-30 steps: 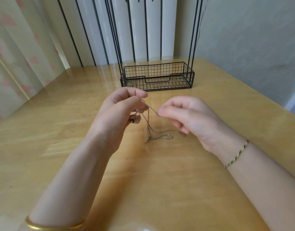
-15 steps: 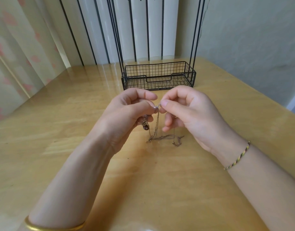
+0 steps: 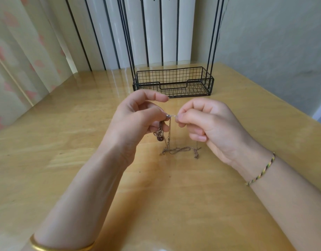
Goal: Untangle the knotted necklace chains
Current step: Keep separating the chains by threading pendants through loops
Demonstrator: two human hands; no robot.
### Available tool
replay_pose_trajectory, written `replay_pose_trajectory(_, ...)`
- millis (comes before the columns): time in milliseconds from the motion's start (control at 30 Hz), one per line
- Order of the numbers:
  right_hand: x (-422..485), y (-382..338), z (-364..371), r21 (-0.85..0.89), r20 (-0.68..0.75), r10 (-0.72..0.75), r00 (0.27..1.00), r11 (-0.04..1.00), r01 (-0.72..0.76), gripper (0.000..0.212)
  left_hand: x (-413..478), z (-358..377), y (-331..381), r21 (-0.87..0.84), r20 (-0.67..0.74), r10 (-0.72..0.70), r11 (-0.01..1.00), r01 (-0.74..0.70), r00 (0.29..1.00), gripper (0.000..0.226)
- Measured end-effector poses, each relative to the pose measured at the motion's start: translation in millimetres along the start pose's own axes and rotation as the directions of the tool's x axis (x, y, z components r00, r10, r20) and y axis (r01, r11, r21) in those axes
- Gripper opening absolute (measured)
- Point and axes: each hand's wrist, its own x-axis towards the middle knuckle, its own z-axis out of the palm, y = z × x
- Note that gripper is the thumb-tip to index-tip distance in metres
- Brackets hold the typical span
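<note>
Thin gold-coloured necklace chains (image 3: 176, 150) hang from both hands, their lower loops lying tangled on the wooden table (image 3: 69, 145). My left hand (image 3: 136, 122) pinches the chain near a small silver clasp (image 3: 171, 116), and a dark pendant (image 3: 159, 136) dangles under its fingers. My right hand (image 3: 208, 127) pinches the other side of that clasp, a short stretch of chain held taut between the two hands. Part of the chain is hidden inside the right palm.
A black wire basket (image 3: 174, 84) with tall black upright rods stands at the far side of the table. A curtain hangs on the left, a pale wall rises on the right. The table's right edge runs diagonally past my right forearm.
Both hands rose and came close together, then parted slightly, stretching the clasp section between them. The pendant now hangs lower beneath the left fingers.
</note>
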Motion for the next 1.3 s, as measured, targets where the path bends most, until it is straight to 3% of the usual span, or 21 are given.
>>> replay_pose_trajectory(233, -1.5, -0.5, 3.7, 0.049, 0.047, 0.091, 0.995, 0.994, -0.094, 0.018, -3.6, 6.2, 4.4, 0.039, -0.065, 0.088, 0.996, -0.086, 0.994, 0.033)
replay_pose_trajectory(433, -2.9, -0.9, 3.2, 0.100, 0.237, 0.192, 0.952, 0.970, -0.220, 0.013, -4.7, 9.7, 4.3, 0.048, -0.031, 0.131, 0.990, -0.129, 0.991, 0.035)
replay_pose_trajectory(600, -2.8, 0.0, 1.1, 0.034, 0.190, 0.191, 0.963, 0.979, -0.201, 0.006, -4.1, 6.5, 1.8, 0.062, -0.020, 0.147, 0.987, -0.146, 0.989, 0.034)
replay_pose_trajectory(700, -2.0, 1.2, 2.1, 0.030, 0.092, 0.140, 0.986, 0.989, -0.143, 0.006, -4.2, 6.1, 1.4, 0.054, -0.032, 0.137, 0.989, -0.135, 0.990, 0.032)
replay_pose_trajectory(900, -2.3, 5.1, 3.3, -0.233, -0.070, -0.146, 0.987, 0.964, 0.127, 0.007, -3.3, 6.7, -1.6, 0.070, -0.034, 0.101, 0.993, -0.098, 0.994, 0.026)
replay_pose_trajectory(1300, -2.9, 4.3, 6.3, -0.306, -0.165, -0.305, 0.938, 0.920, 0.246, 0.017, -2.3, 6.6, -6.9, 0.171, 0.057, 0.044, 0.984, -0.053, 0.997, 0.018)
